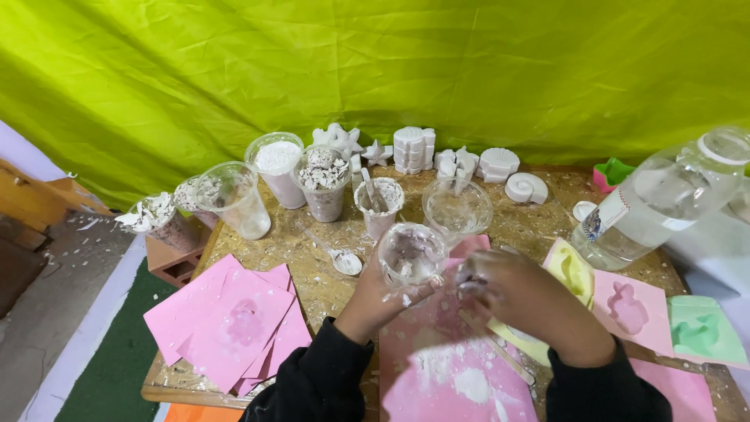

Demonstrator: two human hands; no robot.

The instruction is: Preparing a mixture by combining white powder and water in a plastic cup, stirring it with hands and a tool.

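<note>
At the centre of the frame, the left hand (375,301) grips a clear plastic cup (412,254) smeared with white residue above the counter (312,273), while the right hand (523,301), fingers curled and powder-dusted, holds nothing I can tell.

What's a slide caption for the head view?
Left hand holds a clear plastic cup while right hand works beside it, above a pink sheet.
</note>
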